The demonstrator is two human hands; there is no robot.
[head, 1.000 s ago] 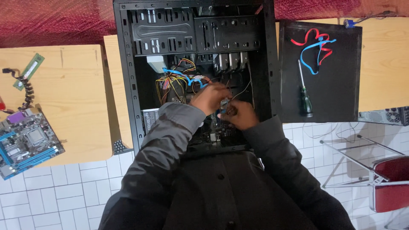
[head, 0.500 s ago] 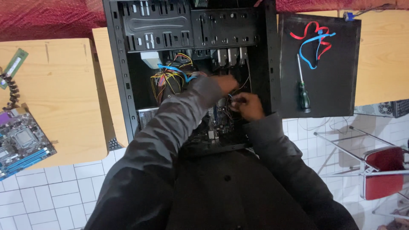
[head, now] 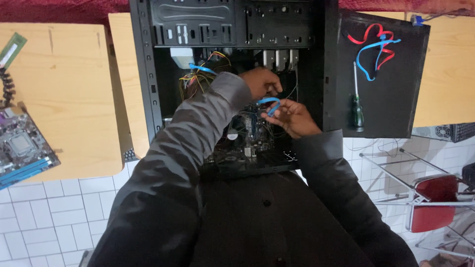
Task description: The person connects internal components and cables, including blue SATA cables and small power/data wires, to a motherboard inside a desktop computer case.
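Seen from the head camera, both hands are inside an open black computer case [head: 148,74] that lies on its side across a light wooden table [head: 64,99]. The left hand [head: 264,83] reaches in from above the board, its fingers curled and pressed together on the upper end of a short blue flat cable [head: 269,101]. The right hand [head: 292,117] sits just below and to the right of it, thumb and forefinger pinching the lower end of the same cable, so the cable arcs between the two hands. Beneath them a blue motherboard [head: 247,136] is fitted in the case floor, partly hidden by the grey sleeves. To the upper left of the hands a bundle of yellow, orange and black wires [head: 198,79] hangs from a pale power unit, with another blue cable lying over it. The case's black side panel [head: 391,113] lies to the right, touching the case edge, and on it rest a screwdriver with a dark green handle [head: 357,111] and a loose tangle of red and blue cables [head: 378,44]. Far left on the table sits a second, bare motherboard [head: 22,148], and near it a green memory stick [head: 11,49] at the table's edge. A red-seated metal chair [head: 435,198] stands on the white tiled floor at lower right.
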